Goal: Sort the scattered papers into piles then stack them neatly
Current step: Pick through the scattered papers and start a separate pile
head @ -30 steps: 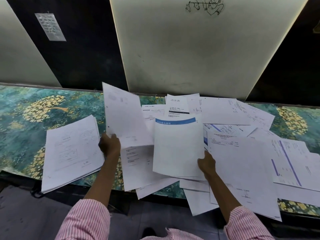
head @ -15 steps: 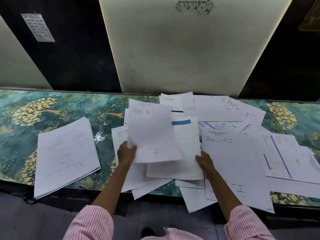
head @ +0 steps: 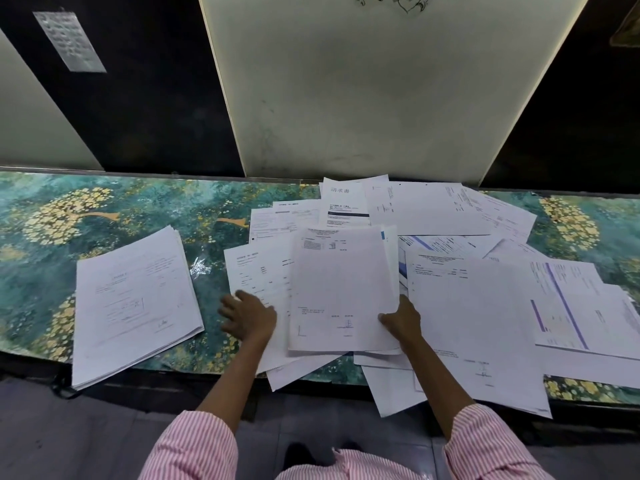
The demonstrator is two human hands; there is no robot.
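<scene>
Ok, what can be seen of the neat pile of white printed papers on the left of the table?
The neat pile of white printed papers lies flat and skewed, edges slightly fanned, on the green-and-gold patterned tabletop. Its near corner overhangs the front edge. The top sheet shows faint text and a boxed form. Nothing rests on it.

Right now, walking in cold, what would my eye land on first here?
A sprawl of loose white papers covers the middle and right of the teal, gold-flowered table. On the left lies one squared-up pile, apart from the mess. In the middle the right hand grips a small stack by its near corner, while the left hand rests spread on a sheet beside it.
</scene>
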